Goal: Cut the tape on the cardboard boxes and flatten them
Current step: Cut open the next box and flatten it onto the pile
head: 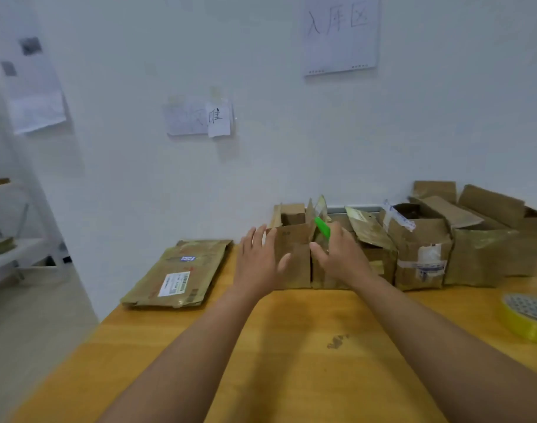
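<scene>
While both arms reached out over the yellow table (291,346), the head camera looked down at a row of cardboard boxes (423,248) standing along the far edge by the white wall (291,132). The left hand (258,257) was spread wide with straight fingers, right at the front of the small open box (294,248) at the left end of the row. It was hard to tell if it touched the box yet. The right hand (340,254) was curled around a green cutter (322,228), and the green end stuck up above the fingers, just beside that same box. More open boxes stood to the right, pressed side by side, some with torn tape and white labels. A pile of flat boxes (178,274) lay on the table to the left of the hands, with a white label on top. A yellow tape roll (526,319) sat near the right edge of the table. Sheets of paper (342,35) with writing hung on the wall. A white shelf (14,254) stood at the far left, on the floor.
</scene>
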The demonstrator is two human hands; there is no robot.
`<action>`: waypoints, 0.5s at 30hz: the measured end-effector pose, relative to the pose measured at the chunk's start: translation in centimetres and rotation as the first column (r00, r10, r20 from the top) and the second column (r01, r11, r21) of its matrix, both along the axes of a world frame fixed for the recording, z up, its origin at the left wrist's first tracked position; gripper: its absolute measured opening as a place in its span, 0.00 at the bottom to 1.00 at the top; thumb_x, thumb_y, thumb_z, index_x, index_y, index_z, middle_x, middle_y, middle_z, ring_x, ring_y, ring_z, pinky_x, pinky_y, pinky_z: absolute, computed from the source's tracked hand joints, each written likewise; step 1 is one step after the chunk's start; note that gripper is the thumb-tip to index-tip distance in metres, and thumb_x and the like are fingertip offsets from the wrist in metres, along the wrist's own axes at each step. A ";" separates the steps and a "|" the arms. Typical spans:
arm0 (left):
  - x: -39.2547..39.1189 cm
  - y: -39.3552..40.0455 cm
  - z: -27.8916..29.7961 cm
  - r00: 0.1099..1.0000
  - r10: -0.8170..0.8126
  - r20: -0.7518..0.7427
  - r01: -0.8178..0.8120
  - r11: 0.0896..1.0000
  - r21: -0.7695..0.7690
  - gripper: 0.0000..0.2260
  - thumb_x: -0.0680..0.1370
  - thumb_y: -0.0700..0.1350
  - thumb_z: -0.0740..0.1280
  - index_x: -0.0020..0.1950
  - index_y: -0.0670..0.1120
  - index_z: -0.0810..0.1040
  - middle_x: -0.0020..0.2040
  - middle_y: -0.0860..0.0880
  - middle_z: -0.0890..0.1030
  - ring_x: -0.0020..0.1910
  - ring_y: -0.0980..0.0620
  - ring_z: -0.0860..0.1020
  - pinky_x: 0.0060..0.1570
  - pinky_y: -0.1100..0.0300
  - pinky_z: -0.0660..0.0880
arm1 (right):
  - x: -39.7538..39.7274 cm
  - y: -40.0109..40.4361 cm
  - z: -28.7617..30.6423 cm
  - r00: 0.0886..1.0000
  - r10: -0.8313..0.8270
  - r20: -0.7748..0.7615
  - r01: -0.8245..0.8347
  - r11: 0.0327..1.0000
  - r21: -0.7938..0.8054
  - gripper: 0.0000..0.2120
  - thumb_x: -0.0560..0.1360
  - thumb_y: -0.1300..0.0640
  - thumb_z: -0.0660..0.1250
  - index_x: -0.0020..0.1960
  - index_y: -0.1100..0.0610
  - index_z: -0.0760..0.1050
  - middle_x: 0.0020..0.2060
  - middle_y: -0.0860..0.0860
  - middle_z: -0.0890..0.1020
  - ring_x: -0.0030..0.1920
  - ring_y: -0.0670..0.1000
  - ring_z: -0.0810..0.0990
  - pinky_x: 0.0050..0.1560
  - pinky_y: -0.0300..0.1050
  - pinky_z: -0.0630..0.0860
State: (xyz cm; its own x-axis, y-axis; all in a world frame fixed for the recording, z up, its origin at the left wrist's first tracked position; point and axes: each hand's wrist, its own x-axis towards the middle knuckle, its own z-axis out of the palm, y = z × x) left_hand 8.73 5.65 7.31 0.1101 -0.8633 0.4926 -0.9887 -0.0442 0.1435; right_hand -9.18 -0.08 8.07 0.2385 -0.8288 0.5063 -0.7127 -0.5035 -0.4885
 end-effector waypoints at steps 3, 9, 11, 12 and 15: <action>-0.9 -1.7 -3.0 0.999 0.010 0.051 -0.010 1.000 -0.014 0.30 0.82 0.62 0.54 0.80 0.49 0.54 0.81 0.46 0.51 0.79 0.45 0.46 0.76 0.49 0.47 | -1.7 -1.4 -2.9 0.999 -0.037 0.039 0.035 0.998 0.059 0.23 0.79 0.44 0.62 0.67 0.56 0.62 0.59 0.54 0.72 0.52 0.52 0.75 0.46 0.49 0.76; 0.2 -5.5 -5.8 0.993 0.056 0.100 -0.036 0.980 -0.195 0.33 0.77 0.61 0.66 0.77 0.49 0.62 0.78 0.41 0.58 0.77 0.39 0.55 0.73 0.43 0.58 | -1.8 -4.4 -5.7 0.996 -0.052 0.068 0.047 0.996 0.080 0.27 0.80 0.46 0.61 0.73 0.58 0.59 0.69 0.55 0.68 0.66 0.53 0.70 0.59 0.50 0.74; 0.7 -7.3 -5.7 0.993 0.071 0.097 -0.048 0.975 -0.219 0.37 0.74 0.63 0.68 0.78 0.51 0.60 0.78 0.42 0.57 0.77 0.37 0.55 0.73 0.41 0.58 | -1.5 -5.3 -5.9 0.994 -0.058 0.093 0.054 0.997 0.048 0.25 0.81 0.47 0.60 0.72 0.58 0.62 0.66 0.55 0.70 0.65 0.53 0.71 0.59 0.50 0.74; 0.8 -8.1 -5.6 0.993 0.076 0.085 -0.059 0.980 -0.190 0.39 0.74 0.64 0.68 0.79 0.52 0.57 0.79 0.42 0.53 0.77 0.37 0.52 0.73 0.41 0.56 | -1.4 -5.7 -6.0 0.993 -0.058 0.103 0.055 0.998 0.033 0.23 0.81 0.47 0.59 0.71 0.59 0.63 0.65 0.55 0.71 0.64 0.53 0.71 0.59 0.50 0.74; 0.6 -9.6 -5.8 0.998 0.059 0.006 -0.058 0.994 -0.097 0.45 0.74 0.63 0.70 0.80 0.55 0.45 0.79 0.47 0.40 0.76 0.39 0.53 0.73 0.46 0.61 | -1.0 -6.6 -6.4 0.991 -0.050 0.121 0.050 0.999 -0.001 0.19 0.82 0.47 0.57 0.66 0.59 0.67 0.60 0.55 0.73 0.60 0.54 0.72 0.57 0.52 0.74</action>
